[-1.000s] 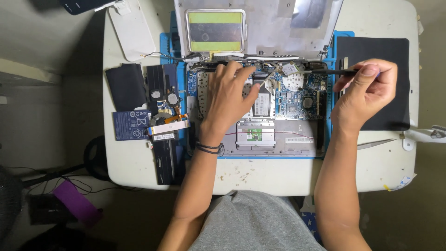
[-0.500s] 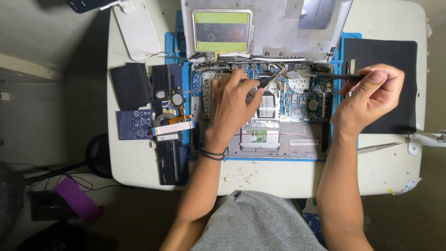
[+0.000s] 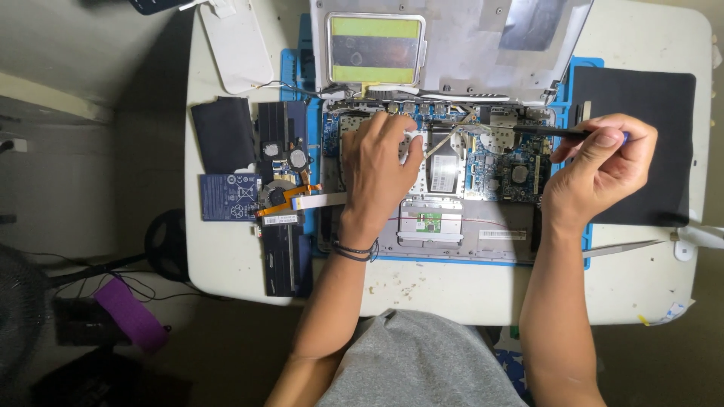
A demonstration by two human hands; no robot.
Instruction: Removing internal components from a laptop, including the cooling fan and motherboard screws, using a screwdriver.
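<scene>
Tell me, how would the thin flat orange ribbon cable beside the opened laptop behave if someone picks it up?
The thin flat orange ribbon cable would probably flop and bend, since it is a thin strip lying in a kinked line. It looks very light. It may tear or crease easily, and one end seems joined to the round black fan part, so pulling could drag that along.

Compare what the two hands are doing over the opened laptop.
The left hand lies palm-down on the laptop's circuit board, fingers pinching a small white piece; the right hand hovers at the laptop's edge, holding a thin dark tool. Only the left wrist wears bands. Both are bare.
</scene>
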